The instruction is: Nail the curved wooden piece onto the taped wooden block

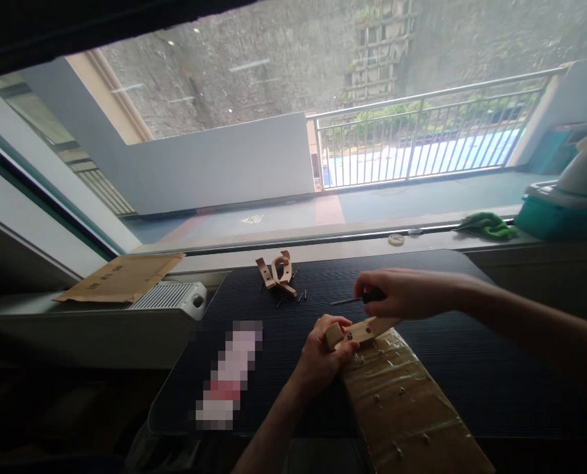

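Note:
My left hand (324, 352) is closed round a short wooden piece (360, 330) with holes, resting it on the top end of a tape-wrapped cardboard board (402, 408). My right hand (402, 294) hovers just above and is closed on a screwdriver (353, 300) whose thin shaft points left. Farther back on the black table (471, 368) lie curved wooden parts (277, 272) with several loose screws (293, 296) beside them.
A blurred-out pink and white object (229, 375) lies on the table's left part. A radiator (168, 296) with a cardboard sheet (120, 276) stands at left. On the window sill are a tape roll (396, 239), a green cloth (488, 225) and a teal box (560, 217).

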### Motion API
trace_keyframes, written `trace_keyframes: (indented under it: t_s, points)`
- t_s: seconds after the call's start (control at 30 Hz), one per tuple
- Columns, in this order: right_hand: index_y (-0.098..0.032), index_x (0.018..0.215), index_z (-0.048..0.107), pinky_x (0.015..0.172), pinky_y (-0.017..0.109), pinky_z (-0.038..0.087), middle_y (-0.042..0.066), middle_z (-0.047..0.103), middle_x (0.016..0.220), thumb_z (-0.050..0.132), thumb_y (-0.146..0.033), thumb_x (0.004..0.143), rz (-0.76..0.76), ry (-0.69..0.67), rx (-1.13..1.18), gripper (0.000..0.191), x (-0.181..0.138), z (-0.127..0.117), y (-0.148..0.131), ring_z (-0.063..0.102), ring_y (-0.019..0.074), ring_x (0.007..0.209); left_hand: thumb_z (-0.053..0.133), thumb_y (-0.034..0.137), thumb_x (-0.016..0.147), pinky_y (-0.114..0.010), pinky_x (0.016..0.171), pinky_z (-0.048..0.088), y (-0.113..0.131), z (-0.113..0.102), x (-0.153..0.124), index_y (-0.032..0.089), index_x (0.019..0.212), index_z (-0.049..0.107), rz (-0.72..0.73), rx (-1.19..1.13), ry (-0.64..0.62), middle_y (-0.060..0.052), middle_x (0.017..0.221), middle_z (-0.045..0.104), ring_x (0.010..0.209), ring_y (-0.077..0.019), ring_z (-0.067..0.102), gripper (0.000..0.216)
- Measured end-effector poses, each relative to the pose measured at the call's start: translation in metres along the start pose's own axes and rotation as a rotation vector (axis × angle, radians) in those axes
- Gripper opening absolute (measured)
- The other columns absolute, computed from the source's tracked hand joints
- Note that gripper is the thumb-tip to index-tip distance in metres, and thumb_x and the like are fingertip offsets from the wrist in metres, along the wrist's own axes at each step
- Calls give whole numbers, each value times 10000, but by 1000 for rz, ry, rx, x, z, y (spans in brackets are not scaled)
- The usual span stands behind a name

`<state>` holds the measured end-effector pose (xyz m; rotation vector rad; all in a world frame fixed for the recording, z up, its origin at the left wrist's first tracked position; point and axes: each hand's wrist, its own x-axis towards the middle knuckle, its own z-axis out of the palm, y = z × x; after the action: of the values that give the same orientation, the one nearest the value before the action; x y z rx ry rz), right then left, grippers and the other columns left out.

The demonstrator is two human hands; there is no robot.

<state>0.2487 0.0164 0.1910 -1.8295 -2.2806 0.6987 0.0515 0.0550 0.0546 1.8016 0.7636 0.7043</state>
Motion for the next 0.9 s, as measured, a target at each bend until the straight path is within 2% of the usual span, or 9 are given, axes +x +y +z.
trace_keyframes:
  t_s: [0.13, 0.27, 0.47, 0.6, 0.7, 0.8, 0.9]
  points:
    - [-180, 964, 632, 597, 218, 371, 21, 635, 811, 501, -266, 766, -60, 78, 203, 252, 2, 49, 10, 535, 122, 695, 678, 191, 686, -230, 667, 419, -4, -2, -2, 192, 1033, 567, -72, -25, -41, -10, 917, 551, 757, -132, 509, 364]
    - [-216, 917, 673, 574, 226, 336, 3, 647, 783, 564, -335, 738, 11, 80, 198, 241, 11, 69, 12, 546, 132, 683, 634, 205, 733, -238, 705, 429, -6, -1, -3, 167, 1019, 570, -56, -53, -52, -31, 974, 537, 808, -140, 522, 296]
    - [-205, 866, 685, 512, 228, 274, -3, 647, 723, 548, -392, 765, -60, 102, 149, 252, 17, 75, 13, 542, 124, 642, 646, 206, 720, -235, 685, 414, -3, -2, -3, 147, 939, 567, -18, -8, -54, -26, 921, 512, 786, -140, 492, 239]
    - [-195, 854, 686, 514, 232, 287, -2, 649, 720, 544, -386, 774, -93, 107, 152, 251, 20, 79, 13, 544, 126, 639, 626, 211, 741, -241, 687, 416, -3, -3, -3, 149, 946, 558, -13, -12, -58, -27, 910, 519, 782, -143, 496, 226]
    - [-198, 864, 682, 533, 231, 320, -3, 647, 731, 554, -372, 769, -90, 132, 198, 236, 19, 75, 16, 550, 129, 650, 627, 211, 742, -232, 688, 413, -2, -2, -3, 158, 942, 559, -5, -16, -51, -20, 914, 522, 787, -138, 500, 218]
    - [-201, 953, 658, 606, 234, 386, 3, 647, 810, 549, -395, 783, -40, 272, 350, 280, 10, 63, 27, 558, 133, 702, 647, 194, 722, -216, 661, 410, -1, -2, -5, 174, 934, 560, -33, -30, -60, -2, 900, 530, 755, -121, 507, 230]
    - [-167, 909, 640, 612, 248, 404, 17, 610, 747, 539, -447, 789, 127, 513, 448, 321, -9, 60, 47, 529, 136, 672, 673, 196, 710, -236, 737, 441, -5, -4, -10, 209, 1108, 515, -99, -133, -68, -25, 1045, 558, 864, -149, 557, 429]
